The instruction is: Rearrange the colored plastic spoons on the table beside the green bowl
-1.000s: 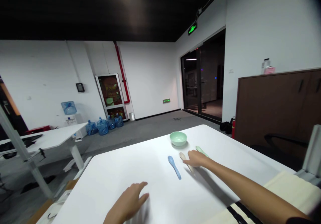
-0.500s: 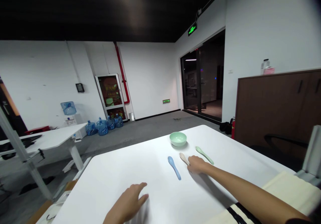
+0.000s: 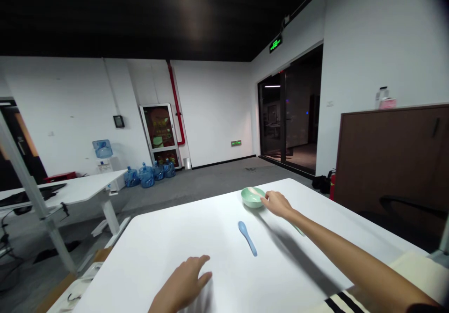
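Mint-green bowl point(image 3: 252, 197), near far table edge point(image 3: 210, 197), right hand point(image 3: 277, 204) at rim

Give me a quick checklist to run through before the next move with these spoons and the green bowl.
1. Beige spoon sits in the mint-green bowl: ok.
2. Right hand has let go of the spoon: cannot tell; its fingers are at the bowl's rim.
3. Blue spoon lies on the white table: ok.
4. Green spoon is fully in view: not ok; the right forearm hides most of it.
5. Left hand is empty: ok.

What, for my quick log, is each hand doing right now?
Left hand: open, holding nothing.
Right hand: closed, holding a beige spoon.
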A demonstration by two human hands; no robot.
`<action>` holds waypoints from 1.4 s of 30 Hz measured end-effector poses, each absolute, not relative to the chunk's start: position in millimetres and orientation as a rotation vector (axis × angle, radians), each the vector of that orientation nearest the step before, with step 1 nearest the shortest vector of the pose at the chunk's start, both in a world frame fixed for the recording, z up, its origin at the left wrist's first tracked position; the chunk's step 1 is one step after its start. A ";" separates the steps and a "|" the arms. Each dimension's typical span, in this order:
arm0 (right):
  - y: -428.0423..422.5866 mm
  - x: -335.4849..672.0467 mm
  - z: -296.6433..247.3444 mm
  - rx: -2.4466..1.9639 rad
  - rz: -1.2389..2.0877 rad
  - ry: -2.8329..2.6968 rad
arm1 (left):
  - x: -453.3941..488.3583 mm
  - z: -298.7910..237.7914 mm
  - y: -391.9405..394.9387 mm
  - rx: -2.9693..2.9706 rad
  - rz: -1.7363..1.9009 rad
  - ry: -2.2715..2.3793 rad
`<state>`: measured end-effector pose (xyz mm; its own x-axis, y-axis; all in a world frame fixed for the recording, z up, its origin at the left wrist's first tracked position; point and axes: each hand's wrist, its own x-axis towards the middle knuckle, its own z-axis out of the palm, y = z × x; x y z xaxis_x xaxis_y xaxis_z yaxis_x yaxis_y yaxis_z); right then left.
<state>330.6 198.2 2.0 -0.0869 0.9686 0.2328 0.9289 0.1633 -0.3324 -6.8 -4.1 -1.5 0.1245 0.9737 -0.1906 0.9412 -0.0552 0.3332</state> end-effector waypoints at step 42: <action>318.6 304.4 -66.8 -2.095 0.261 -1.915 | -15.7 -8.6 9.1 1.958 0.066 1.888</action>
